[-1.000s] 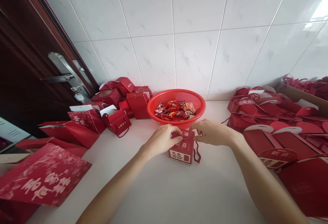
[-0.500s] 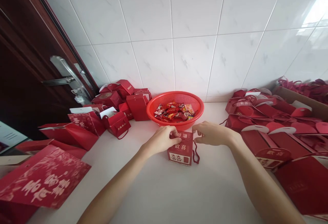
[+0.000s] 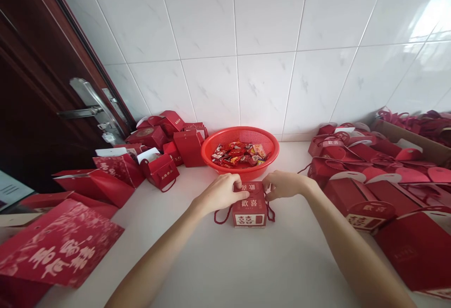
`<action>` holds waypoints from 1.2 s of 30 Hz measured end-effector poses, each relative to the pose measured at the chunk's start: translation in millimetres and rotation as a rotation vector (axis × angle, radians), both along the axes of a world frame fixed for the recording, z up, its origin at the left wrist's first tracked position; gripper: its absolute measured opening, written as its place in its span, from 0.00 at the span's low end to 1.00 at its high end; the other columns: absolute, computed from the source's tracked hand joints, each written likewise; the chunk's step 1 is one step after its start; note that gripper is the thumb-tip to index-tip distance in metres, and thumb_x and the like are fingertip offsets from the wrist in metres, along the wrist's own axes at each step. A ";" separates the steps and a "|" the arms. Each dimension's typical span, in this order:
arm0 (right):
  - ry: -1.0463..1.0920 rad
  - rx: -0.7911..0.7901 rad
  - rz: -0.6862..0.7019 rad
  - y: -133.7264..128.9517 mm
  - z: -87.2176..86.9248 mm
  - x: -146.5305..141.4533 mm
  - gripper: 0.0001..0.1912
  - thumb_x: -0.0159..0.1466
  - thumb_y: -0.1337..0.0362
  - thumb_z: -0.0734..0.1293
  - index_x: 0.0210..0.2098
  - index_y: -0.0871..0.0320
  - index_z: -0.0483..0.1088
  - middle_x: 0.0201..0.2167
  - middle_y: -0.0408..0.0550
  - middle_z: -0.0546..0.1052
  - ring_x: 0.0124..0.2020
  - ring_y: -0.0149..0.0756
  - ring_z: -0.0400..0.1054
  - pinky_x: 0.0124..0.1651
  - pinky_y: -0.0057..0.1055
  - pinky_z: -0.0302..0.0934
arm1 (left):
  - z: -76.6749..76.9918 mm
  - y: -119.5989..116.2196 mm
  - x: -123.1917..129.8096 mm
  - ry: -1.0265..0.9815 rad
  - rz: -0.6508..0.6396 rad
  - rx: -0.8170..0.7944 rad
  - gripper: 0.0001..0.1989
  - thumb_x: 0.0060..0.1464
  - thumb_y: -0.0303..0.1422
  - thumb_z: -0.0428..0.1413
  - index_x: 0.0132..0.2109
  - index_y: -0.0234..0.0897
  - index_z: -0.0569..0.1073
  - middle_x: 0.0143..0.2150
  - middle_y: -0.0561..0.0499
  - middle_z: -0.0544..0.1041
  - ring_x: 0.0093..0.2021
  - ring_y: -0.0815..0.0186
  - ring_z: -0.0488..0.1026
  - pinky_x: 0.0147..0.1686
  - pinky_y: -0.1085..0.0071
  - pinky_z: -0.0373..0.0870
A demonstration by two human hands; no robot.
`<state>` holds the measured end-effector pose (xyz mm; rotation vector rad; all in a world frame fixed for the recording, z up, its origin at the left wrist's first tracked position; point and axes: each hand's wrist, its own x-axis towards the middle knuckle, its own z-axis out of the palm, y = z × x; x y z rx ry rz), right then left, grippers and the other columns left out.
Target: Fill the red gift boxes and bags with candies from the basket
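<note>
A small red gift box (image 3: 250, 207) with pale lettering stands on the white table in front of me. Its front now squarely faces me, and a dark red cord loop hangs at either side. My left hand (image 3: 222, 193) pinches the folded top of the box from the left, thumb on the near side. At the top right corner, the curled fingers of my right hand (image 3: 284, 185) grip the box edge by the cord; their tips are partly hidden. Just behind the box sits a red plastic basket (image 3: 240, 133) with wrapped candies (image 3: 239, 153) inside.
Several red paper boxes and bags (image 3: 162, 171) stand at the left, beside a dark door with a metal handle (image 3: 82, 111). Rows of red boxes (image 3: 366, 190) fill the right side, with a cardboard carton (image 3: 410, 134) behind. A tiled wall (image 3: 264, 82) bounds the table's back.
The box has turned so its front faces me more squarely, and its left cord loop has come into sight. My right hand has moved slightly left, onto the box's corner.
</note>
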<state>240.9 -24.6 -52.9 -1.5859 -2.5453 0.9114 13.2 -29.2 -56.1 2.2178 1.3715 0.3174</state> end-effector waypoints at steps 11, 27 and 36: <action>0.867 -0.274 -0.182 -9.6 -11.3 24.5 0.18 0.56 0.49 0.71 0.27 0.58 0.69 0.26 0.46 0.77 0.27 0.32 0.70 0.39 0.34 0.67 | 2.8 -4.0 -1.2 0.007 0.040 0.077 0.15 0.52 0.46 0.60 0.37 0.39 0.72 0.43 0.46 0.78 0.45 0.54 0.74 0.41 0.63 0.67; 0.863 -0.092 -0.212 -44.7 48.7 -10.2 0.17 0.56 0.52 0.75 0.30 0.60 0.73 0.25 0.45 0.75 0.29 0.33 0.68 0.35 0.33 0.61 | 63.4 -34.7 7.1 -0.926 -0.111 -0.363 0.16 0.54 0.37 0.64 0.50 0.39 0.76 0.60 0.43 0.71 0.60 0.52 0.70 0.55 0.54 0.72; 0.708 0.239 -0.310 -56.3 59.9 -22.7 0.08 0.57 0.60 0.70 0.31 0.59 0.75 0.25 0.44 0.74 0.28 0.32 0.65 0.29 0.29 0.56 | 72.9 -45.4 31.6 -0.917 -0.140 -0.228 0.20 0.56 0.36 0.61 0.55 0.38 0.71 0.61 0.43 0.71 0.64 0.53 0.68 0.59 0.57 0.70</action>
